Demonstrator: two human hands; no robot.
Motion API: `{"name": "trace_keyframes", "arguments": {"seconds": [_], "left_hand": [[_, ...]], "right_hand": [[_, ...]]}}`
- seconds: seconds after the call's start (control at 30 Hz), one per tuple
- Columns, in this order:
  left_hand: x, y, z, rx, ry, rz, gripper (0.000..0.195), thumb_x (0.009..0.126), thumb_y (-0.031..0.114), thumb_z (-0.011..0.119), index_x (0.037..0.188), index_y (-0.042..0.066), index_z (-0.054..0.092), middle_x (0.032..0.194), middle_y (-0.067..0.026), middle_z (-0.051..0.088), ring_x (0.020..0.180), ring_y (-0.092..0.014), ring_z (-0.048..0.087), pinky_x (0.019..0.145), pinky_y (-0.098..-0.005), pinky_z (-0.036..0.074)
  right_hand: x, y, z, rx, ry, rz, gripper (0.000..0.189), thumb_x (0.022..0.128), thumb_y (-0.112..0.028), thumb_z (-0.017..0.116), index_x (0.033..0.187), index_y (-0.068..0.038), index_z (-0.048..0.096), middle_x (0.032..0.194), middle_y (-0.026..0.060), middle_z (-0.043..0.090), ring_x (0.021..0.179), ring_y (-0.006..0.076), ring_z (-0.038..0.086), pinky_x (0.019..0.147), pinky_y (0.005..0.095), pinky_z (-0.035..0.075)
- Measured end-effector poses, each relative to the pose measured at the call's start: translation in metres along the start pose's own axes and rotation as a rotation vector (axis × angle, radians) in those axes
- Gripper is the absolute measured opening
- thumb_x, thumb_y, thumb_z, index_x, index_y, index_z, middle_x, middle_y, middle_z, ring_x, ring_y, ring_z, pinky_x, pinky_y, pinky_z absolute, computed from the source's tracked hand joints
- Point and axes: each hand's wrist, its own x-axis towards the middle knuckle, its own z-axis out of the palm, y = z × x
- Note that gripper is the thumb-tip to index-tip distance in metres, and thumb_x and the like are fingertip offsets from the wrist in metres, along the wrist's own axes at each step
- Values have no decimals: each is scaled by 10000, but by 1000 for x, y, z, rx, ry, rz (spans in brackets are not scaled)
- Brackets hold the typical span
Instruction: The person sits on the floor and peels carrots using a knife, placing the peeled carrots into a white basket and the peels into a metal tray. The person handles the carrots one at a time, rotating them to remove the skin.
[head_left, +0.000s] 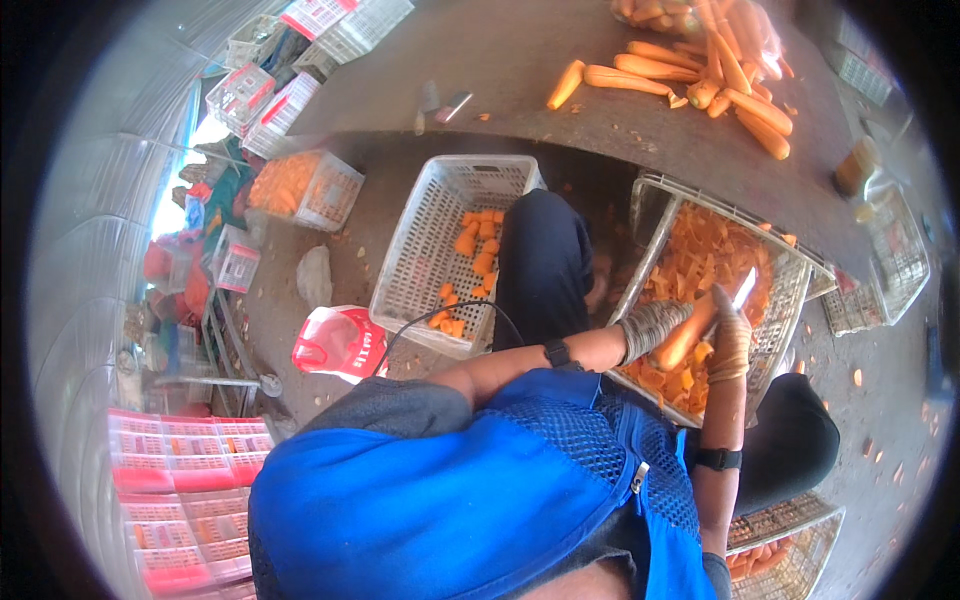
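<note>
My left hand (654, 328), in a grey knit glove, grips a large orange carrot (679, 341). My right hand (729, 343), in a tan glove, is closed on a knife, whose bright blade (745, 288) points up past the fingers. The knife's handle is hidden in that hand. Both hands are close together above a plastic crate (787, 304) full of thin orange peelings (697, 244). A peeling (703, 352) hangs beside the carrot near my right hand.
Left of my knee, a white crate (409, 247) holds cut carrot chunks (484, 262). Whole carrots (652, 67) lie on the table (510, 82) ahead, near a phone-like object (454, 107). A red and white bag (341, 341) is on the floor. Another crate (817, 551) stands at lower right.
</note>
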Motion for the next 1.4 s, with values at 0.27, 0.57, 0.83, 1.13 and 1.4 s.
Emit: {"name": "trace_keyframes", "arguments": {"seconds": [0.27,0.57,0.83,1.13,1.4], "left_hand": [[-37,55,15,-655,28,-446,521,825,518,566,1099,75,544,920,-92,611,754,-217,617,488,-346,508],[-8,45,23,-467,160,-272,557,865,528,475,1146,50,524,940,-147,608,625,-306,623,453,-383,510],[-62,66,30,-738,-83,-355,443,879,446,518,1090,57,551,789,-122,632,571,-203,613,406,-328,477],[-24,64,12,-735,72,-361,506,829,572,516,1073,130,545,790,-50,611,600,-216,569,466,-333,457],[-25,63,19,-690,90,-382,471,850,463,568,1142,99,508,869,-90,616,739,-202,595,600,-316,491]], "right_hand": [[3,-4,-12,-82,240,-62,315,805,-274,681,988,-42,574,838,82,642,591,110,526,540,244,432],[-24,0,42,-351,296,-546,330,795,-332,696,846,-23,594,726,12,572,621,88,464,566,248,396],[83,-29,-66,-764,747,-354,736,724,-591,642,1058,61,565,806,129,633,675,193,579,631,326,468],[-18,-36,40,50,333,-377,276,801,-330,687,758,-88,560,660,-13,511,560,78,439,518,232,367],[2,-11,56,-249,361,-517,378,796,-373,685,780,-7,594,637,2,529,546,100,412,513,269,367]]}}
